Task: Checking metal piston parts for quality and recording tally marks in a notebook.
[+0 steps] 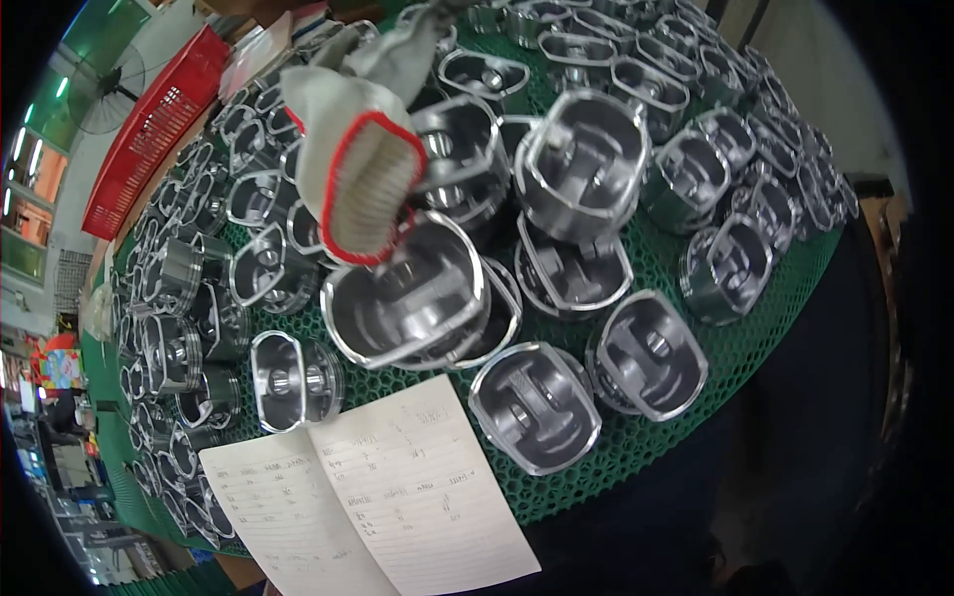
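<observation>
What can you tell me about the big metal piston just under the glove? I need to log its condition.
The piston is a shiny, silvery, cup-shaped metal part, lying tilted with its hollow underside toward the camera. Inside show a thin bright rim, dark cast walls and pin bosses. No damage shows, though glare hides detail. It rests on other pistons above a green mesh mat. A grey knit glove with a red-edged cuff hangs just above its upper rim; whether they touch, or a hand is inside the glove, cannot be told.

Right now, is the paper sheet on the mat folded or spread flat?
Spread flat: the paper sheet lies open on the green mat, with only a centre crease visible.
</observation>
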`<action>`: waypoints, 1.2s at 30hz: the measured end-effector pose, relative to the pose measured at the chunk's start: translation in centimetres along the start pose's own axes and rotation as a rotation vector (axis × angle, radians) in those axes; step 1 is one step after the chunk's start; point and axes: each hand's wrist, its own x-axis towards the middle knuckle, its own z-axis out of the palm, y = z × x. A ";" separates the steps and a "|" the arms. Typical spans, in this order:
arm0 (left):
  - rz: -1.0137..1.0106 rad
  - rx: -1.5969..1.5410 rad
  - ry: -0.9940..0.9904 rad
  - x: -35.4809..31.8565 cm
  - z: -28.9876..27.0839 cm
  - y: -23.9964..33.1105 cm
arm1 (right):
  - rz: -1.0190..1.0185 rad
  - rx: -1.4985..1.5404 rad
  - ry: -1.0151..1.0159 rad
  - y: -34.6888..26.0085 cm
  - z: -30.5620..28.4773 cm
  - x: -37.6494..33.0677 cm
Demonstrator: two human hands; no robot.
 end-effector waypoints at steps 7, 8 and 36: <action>0.046 -0.102 0.007 -1.9 8.7 1.8 | -0.126 -0.030 -0.014 -7.9 -6.2 0.1; 0.051 -0.105 0.005 -2.5 9.7 1.6 | -0.137 -0.024 -0.015 -7.8 -7.1 -0.4; 0.061 0.311 -0.079 -3.2 5.2 7.8 | -0.130 0.545 -0.069 -3.4 -13.2 0.4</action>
